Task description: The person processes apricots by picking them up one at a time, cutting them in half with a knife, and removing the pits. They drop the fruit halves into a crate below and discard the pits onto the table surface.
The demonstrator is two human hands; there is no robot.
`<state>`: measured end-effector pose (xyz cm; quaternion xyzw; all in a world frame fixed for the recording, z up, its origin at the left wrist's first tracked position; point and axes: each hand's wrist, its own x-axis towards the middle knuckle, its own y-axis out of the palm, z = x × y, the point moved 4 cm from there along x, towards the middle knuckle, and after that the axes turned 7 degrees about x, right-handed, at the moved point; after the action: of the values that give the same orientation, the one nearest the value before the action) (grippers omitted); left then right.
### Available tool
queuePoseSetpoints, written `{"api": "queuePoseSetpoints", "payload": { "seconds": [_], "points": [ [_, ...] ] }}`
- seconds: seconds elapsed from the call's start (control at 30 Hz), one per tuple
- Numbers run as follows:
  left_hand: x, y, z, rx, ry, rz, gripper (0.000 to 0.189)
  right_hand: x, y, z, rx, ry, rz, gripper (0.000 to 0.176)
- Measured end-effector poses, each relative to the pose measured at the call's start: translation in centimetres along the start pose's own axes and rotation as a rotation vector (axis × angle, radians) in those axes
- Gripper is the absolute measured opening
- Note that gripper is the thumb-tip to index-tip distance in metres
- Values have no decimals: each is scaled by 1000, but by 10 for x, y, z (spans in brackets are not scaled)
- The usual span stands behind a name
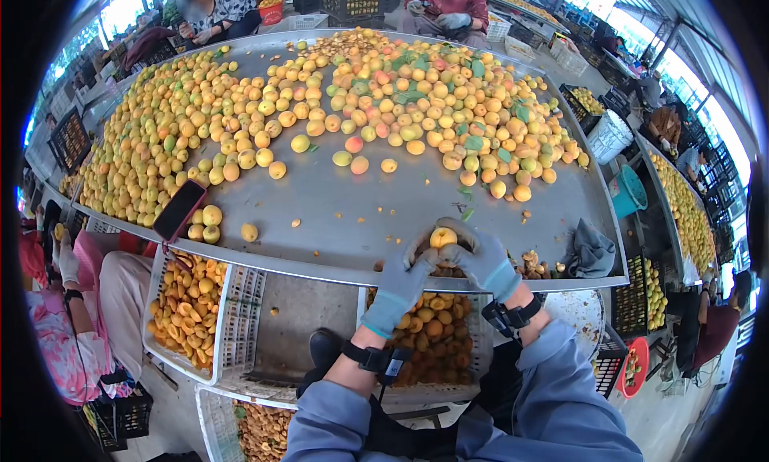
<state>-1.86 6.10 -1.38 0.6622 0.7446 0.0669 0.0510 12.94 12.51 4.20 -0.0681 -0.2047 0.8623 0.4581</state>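
Note:
Both my hands wear grey gloves and meet at the near edge of a metal table [336, 202]. Between them sits one yellow-orange apricot [443, 237]. My left hand [403, 279] grips it from below-left and my right hand [483, 258] from the right. A white crate [481, 334] of halved apricots stands under my hands, below the table edge. A big heap of whole apricots [400, 94] covers the far half of the table.
A phone in a red case [179, 210] lies at the table's left edge by a few apricots. A grey rag [591, 252] and pits lie to my right. More crates of halves [186, 310] stand below. Other people sit around the table.

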Motion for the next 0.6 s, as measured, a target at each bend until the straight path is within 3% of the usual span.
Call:
{"api": "queuePoseSetpoints", "payload": {
  "seconds": [0.03,0.13,0.27,0.33,0.47,0.53,0.6],
  "points": [
    [-2,4,3,-131,-22,28,44,-3,-1,3,-55,-56,-10,47],
    [-3,3,6,-21,20,35,48,-7,-4,12,-219,-222,3,45],
    [-4,8,3,-1,-7,18,47,-10,1,5,85,-38,-60,41],
    [-5,8,3,-146,-15,3,44,-9,3,5,3,-200,-101,38],
    [-7,11,6,-109,36,-29,42,-14,13,6,24,-208,-91,35],
    [-7,10,1,224,242,-64,43,-16,18,5,257,-81,-208,27],
    [-8,15,2,243,272,-86,42,-13,26,2,165,-94,-320,22]
  ]
}}
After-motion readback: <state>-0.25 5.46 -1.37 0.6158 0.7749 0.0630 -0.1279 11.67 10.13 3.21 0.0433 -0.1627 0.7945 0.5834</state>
